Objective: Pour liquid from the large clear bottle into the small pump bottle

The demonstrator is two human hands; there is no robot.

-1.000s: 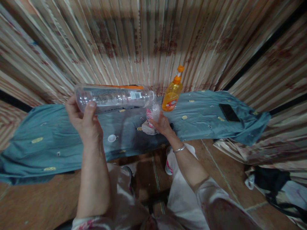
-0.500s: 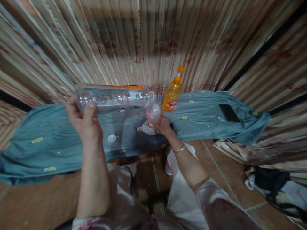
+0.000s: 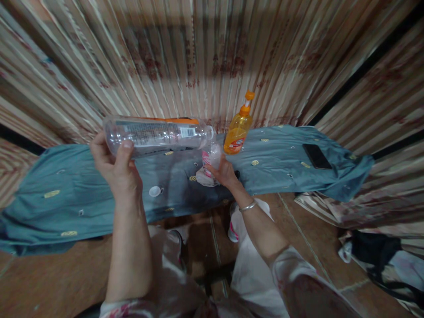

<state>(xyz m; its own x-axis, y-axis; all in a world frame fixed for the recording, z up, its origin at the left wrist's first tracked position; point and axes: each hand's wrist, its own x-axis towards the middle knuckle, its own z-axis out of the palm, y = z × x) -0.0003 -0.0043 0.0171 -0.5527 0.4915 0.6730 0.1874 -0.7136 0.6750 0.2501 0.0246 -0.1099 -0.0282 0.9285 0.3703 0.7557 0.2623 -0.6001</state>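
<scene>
My left hand (image 3: 114,165) grips the base end of a large clear plastic bottle (image 3: 159,134), held sideways above a blue cloth (image 3: 82,194), with its open neck pointing right. My right hand (image 3: 222,172) is closed on a small clear packet with pink print (image 3: 210,160), raised just under the bottle's mouth. A crumpled white wrapper (image 3: 202,177) lies on the cloth beside that hand. A white bottle cap (image 3: 154,191) rests on the cloth between my hands.
An orange liquid bottle with a nozzle cap (image 3: 237,130) stands upright at the back of the cloth. A black phone (image 3: 317,156) lies at the cloth's right end. Striped curtains hang behind. Dark clothing (image 3: 374,251) lies on the floor at right.
</scene>
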